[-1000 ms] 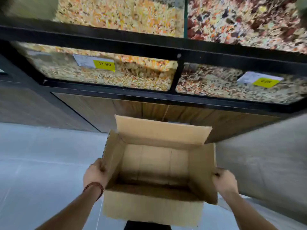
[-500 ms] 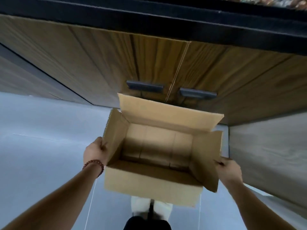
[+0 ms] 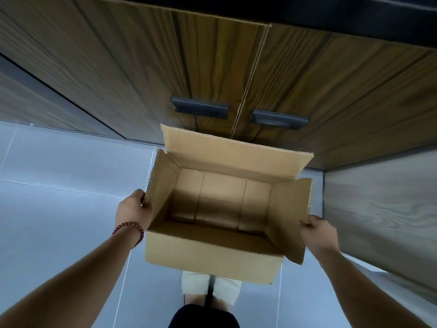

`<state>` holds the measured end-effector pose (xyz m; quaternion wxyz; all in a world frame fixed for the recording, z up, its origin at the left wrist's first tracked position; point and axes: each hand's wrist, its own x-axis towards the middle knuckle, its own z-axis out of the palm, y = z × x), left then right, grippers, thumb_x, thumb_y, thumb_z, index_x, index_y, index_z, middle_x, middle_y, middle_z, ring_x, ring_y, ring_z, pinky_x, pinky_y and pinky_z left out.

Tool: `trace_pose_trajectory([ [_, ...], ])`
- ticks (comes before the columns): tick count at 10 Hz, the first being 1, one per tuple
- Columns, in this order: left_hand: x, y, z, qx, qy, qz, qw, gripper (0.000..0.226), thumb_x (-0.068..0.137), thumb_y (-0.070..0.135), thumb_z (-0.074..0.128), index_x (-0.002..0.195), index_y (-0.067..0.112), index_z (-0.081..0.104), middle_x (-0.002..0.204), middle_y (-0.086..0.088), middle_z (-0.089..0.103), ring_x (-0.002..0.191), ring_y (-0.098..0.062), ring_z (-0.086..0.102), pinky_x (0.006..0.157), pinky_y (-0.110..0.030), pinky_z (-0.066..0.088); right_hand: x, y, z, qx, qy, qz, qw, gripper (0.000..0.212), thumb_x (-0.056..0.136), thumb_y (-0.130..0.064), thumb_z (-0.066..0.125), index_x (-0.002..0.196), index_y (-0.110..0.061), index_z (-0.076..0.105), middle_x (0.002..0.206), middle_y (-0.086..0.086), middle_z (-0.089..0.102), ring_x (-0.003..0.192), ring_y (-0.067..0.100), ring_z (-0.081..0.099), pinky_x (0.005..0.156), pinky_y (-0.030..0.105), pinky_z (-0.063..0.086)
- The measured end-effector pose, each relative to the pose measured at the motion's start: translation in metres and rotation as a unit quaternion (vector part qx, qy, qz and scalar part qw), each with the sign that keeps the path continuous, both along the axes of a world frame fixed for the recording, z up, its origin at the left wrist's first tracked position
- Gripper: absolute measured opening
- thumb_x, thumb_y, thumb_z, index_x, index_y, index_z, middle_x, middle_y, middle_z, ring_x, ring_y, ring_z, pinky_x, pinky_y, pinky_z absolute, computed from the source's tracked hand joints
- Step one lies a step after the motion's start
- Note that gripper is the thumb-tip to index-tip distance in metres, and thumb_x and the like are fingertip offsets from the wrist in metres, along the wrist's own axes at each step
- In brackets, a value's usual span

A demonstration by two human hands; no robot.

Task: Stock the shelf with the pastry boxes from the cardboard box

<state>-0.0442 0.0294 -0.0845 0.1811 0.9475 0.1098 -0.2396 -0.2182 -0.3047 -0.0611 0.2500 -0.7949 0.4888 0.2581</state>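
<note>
Soft, even indoor light falls from above, bright on the pale floor tiles (image 3: 59,209) and dimmer on the dark wood cupboard doors (image 3: 165,55). The inside of the cardboard box (image 3: 212,254) lies partly in shadow. Wide-angle distortion bends the edges; focus is slightly soft throughout.

The bins of grain with yellow price labels, in view a second ago, are gone from the top of the picture. The wooden doors (image 3: 212,55) now fill it. Their two handles (image 3: 200,107), which the box (image 3: 220,254) hid a second ago, show just beyond its far flap. The box has gone down toward the floor (image 3: 59,209). The left hand (image 3: 132,211) and right hand (image 3: 318,233) went with it, so more of both forearms shows. Shoes (image 3: 196,284) have appeared under its near wall.
</note>
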Motion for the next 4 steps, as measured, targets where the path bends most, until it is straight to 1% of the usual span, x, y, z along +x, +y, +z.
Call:
trace_pose_trajectory([
  [1, 0.004, -0.003, 0.019, -0.012, -0.014, 0.016, 1.0, 0.011, 0.082, 0.008, 0.045, 0.075, 0.011, 0.054, 0.068, -0.008, 0.055, 0.067, -0.027, 0.049, 0.059, -0.027, 0.038, 0.006, -0.004, 0.018, -0.013, -0.002, 0.004, 1.0, 0.016, 0.086, -0.014, 0.048, 0.081, -0.009, 0.063, 0.074, 0.009, 0.061, 0.073, 0.03, 0.056, 0.062, 0.03, 0.041],
  [2, 0.015, -0.008, 0.049, -0.016, -0.025, -0.03, 0.999, 0.017, 0.084, 0.004, 0.044, 0.084, 0.012, 0.059, 0.077, -0.005, 0.06, 0.073, -0.025, 0.053, 0.063, -0.027, 0.041, 0.018, -0.008, 0.047, -0.014, -0.015, 0.008, 1.0, 0.019, 0.085, -0.014, 0.048, 0.084, -0.015, 0.066, 0.084, 0.01, 0.066, 0.08, 0.03, 0.059, 0.065, 0.028, 0.043],
  [3, 0.035, -0.022, 0.093, -0.062, -0.057, -0.055, 0.995, 0.022, 0.08, 0.002, 0.046, 0.081, 0.017, 0.062, 0.081, -0.004, 0.066, 0.075, -0.023, 0.058, 0.066, -0.026, 0.045, 0.041, -0.009, 0.088, -0.017, -0.085, 0.012, 0.996, 0.018, 0.085, -0.015, 0.051, 0.082, -0.022, 0.067, 0.094, 0.006, 0.069, 0.095, 0.029, 0.063, 0.075, 0.029, 0.046],
  [4, 0.049, -0.039, 0.15, -0.099, -0.088, -0.111, 0.985, 0.024, 0.081, 0.005, 0.049, 0.076, 0.025, 0.062, 0.079, -0.004, 0.066, 0.076, -0.025, 0.06, 0.068, -0.025, 0.045, 0.063, -0.006, 0.146, -0.005, -0.144, 0.024, 0.989, 0.021, 0.084, -0.013, 0.053, 0.079, -0.03, 0.063, 0.097, 0.004, 0.07, 0.092, 0.024, 0.064, 0.073, 0.025, 0.045],
])
